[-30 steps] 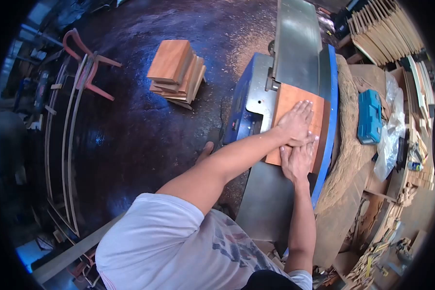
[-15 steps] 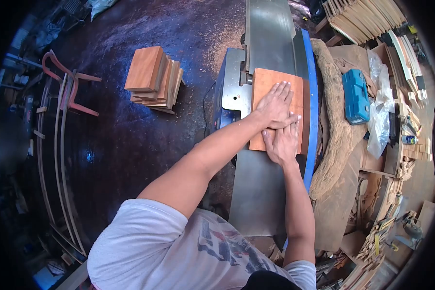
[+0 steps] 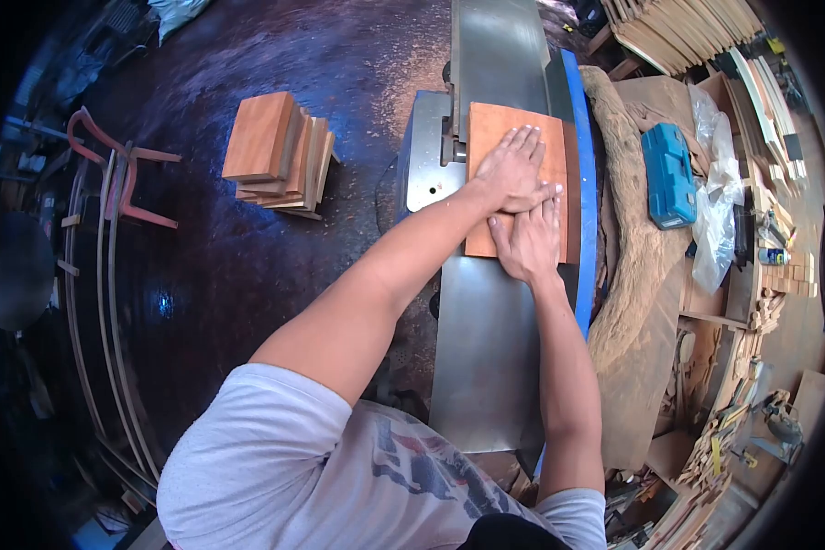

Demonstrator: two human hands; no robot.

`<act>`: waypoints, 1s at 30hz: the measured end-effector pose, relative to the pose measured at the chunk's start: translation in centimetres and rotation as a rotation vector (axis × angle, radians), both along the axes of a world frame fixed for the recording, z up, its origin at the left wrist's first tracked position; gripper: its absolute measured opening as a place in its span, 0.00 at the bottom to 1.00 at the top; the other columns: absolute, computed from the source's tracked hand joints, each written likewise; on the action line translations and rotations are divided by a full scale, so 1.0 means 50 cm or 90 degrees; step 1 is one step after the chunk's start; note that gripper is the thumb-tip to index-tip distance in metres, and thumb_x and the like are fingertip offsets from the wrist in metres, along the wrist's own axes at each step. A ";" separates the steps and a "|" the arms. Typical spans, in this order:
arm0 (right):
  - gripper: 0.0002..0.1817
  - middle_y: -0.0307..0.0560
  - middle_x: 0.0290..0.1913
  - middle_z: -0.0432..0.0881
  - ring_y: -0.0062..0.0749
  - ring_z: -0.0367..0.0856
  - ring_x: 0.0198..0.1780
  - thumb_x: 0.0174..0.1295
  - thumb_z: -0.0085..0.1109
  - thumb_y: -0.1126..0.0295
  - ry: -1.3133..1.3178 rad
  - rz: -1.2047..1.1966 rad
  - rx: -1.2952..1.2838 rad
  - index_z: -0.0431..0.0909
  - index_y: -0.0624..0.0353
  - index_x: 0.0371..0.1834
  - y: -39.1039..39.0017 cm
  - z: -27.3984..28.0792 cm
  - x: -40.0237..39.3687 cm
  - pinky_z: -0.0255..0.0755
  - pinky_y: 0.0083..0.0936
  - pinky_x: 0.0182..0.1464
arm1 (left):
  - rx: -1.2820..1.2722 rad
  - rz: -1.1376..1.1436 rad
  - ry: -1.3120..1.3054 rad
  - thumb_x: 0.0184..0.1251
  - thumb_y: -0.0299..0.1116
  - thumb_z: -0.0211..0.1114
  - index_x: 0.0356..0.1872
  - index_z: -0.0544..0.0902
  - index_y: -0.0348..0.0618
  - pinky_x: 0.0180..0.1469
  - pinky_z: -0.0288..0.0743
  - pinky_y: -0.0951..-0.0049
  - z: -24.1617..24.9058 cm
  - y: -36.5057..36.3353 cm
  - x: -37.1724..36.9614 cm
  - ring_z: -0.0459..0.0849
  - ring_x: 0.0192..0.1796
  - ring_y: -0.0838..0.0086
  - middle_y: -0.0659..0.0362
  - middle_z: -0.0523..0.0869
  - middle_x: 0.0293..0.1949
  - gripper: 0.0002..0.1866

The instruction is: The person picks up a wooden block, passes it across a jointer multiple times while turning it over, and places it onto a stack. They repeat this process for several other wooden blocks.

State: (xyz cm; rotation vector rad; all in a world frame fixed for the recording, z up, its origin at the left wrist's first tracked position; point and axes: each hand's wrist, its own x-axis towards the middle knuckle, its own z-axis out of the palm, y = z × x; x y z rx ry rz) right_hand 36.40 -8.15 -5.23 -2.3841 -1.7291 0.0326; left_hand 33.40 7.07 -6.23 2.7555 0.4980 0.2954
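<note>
A reddish-brown wooden board lies flat on the long metal bed of what looks like a jointer, beside its blue-edged fence. My left hand presses flat on the middle of the board, fingers stretched forward. Just behind it, my right hand rests on the board's near part, fingers extended and thumb out to the left. The left thumb reaches across the right fingertips. Left of the board sits a bare metal plate on the machine's side. The board hides the cutter area.
On the left stands a stack of wooden blocks above the dark floor. Farther left are a pink chair frame and long thin strips. Right of the machine lie a rough log, a blue case, plastic wrap and piled wood.
Both hands and the board have slid a little forward along the metal bed, exposing more of it behind them. The view has shifted slightly.
</note>
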 end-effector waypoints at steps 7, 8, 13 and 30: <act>0.47 0.77 0.82 0.54 0.73 0.43 0.85 0.73 0.51 0.43 -0.003 -0.013 0.014 0.60 0.78 0.78 0.061 0.005 0.028 0.35 0.55 0.86 | 0.005 0.002 -0.007 0.79 0.67 0.43 0.79 0.61 0.25 0.87 0.41 0.54 -0.002 0.063 0.037 0.51 0.86 0.49 0.36 0.57 0.82 0.49; 0.48 0.78 0.82 0.53 0.73 0.43 0.85 0.73 0.50 0.42 -0.003 -0.010 0.004 0.59 0.78 0.78 0.071 0.004 0.035 0.35 0.54 0.86 | 0.005 0.003 -0.006 0.80 0.66 0.43 0.79 0.62 0.26 0.87 0.41 0.54 -0.001 0.073 0.040 0.52 0.86 0.49 0.37 0.58 0.82 0.48; 0.49 0.78 0.82 0.53 0.72 0.43 0.85 0.73 0.48 0.40 -0.015 -0.015 -0.015 0.59 0.79 0.78 0.110 -0.001 0.062 0.34 0.54 0.86 | 0.015 0.011 -0.025 0.80 0.66 0.43 0.78 0.64 0.28 0.87 0.43 0.53 -0.020 0.117 0.075 0.53 0.86 0.48 0.37 0.58 0.82 0.47; 0.51 0.83 0.80 0.53 0.74 0.46 0.84 0.74 0.43 0.37 -0.040 -0.011 -0.017 0.58 0.81 0.77 0.226 -0.003 0.123 0.35 0.53 0.86 | 0.005 0.019 -0.003 0.79 0.68 0.43 0.79 0.63 0.30 0.87 0.42 0.56 -0.013 0.234 0.138 0.51 0.86 0.53 0.40 0.56 0.83 0.48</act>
